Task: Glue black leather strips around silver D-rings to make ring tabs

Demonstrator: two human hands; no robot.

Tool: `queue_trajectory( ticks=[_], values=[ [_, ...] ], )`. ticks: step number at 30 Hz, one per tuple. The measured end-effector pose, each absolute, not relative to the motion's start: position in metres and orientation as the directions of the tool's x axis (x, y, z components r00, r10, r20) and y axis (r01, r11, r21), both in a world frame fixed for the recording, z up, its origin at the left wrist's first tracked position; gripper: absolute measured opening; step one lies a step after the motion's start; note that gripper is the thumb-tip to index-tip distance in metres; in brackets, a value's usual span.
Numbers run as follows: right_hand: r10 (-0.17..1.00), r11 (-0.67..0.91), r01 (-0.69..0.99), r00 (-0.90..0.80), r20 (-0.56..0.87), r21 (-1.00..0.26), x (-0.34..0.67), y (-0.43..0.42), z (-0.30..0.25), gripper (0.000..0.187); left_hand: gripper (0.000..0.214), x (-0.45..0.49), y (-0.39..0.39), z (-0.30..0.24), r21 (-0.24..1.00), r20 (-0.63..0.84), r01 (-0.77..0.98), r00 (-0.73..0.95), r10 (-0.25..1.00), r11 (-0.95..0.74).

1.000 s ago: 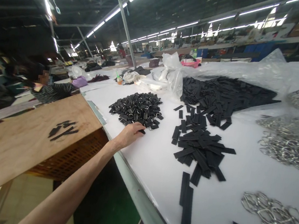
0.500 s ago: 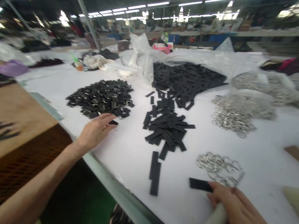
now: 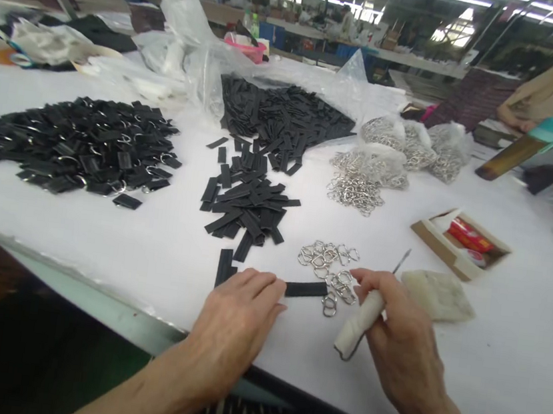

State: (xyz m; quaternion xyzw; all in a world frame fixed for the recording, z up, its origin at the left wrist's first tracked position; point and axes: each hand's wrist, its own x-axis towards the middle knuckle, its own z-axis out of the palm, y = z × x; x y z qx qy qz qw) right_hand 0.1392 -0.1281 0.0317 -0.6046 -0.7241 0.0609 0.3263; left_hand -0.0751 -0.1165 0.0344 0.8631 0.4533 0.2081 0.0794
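Observation:
My left hand is closed on one end of a black strip, which points right toward loose metal rings. In my right hand lies a thin-tipped tool, like an awl, with a pale wrapped handle; its metal tip points up and away. The right index finger and thumb are at the edge of the rings; whether they pinch one I cannot make out. Another black strip lies partly hidden behind my left hand. Beyond it is a small heap of black strips.
Black pieces with rings form a heap at left. A larger strip pile spills from clear plastic. Bagged rings, an open cardboard box and a pale block are at right. A person sits across the table.
My left hand has moved right, from the heap of ringed pieces to the strip, which my right hand held before. My right hand has shifted to the rings, still with the tool. The view has turned right.

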Motion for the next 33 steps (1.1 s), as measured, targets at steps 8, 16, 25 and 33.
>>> queue_trajectory(
  ticks=[8,16,25,33],
  values=[
    [0.956,0.234,0.812,-0.093,0.278,-0.534,0.149,-0.144,0.021,0.014,0.012,-0.042,-0.099,0.035,0.248,-0.03,0.843,0.5,0.866,-0.478],
    [0.917,0.313,0.879,-0.181,0.356,-0.36,0.12,-0.143,0.001,0.014,0.016,-0.035,-0.096,0.044,0.303,-0.118,0.876,0.424,0.898,-0.375],
    [0.994,-0.023,0.696,0.095,0.06,-0.717,0.123,-0.141,0.009,0.007,0.025,-0.036,-0.087,0.043,0.444,-0.166,0.823,0.465,0.87,-0.355],
    [0.987,-0.034,0.467,0.154,0.044,-0.884,0.134,-0.138,0.025,0.004,0.022,-0.047,-0.082,0.047,0.82,-0.394,0.569,0.492,0.776,0.056]
  ],
)
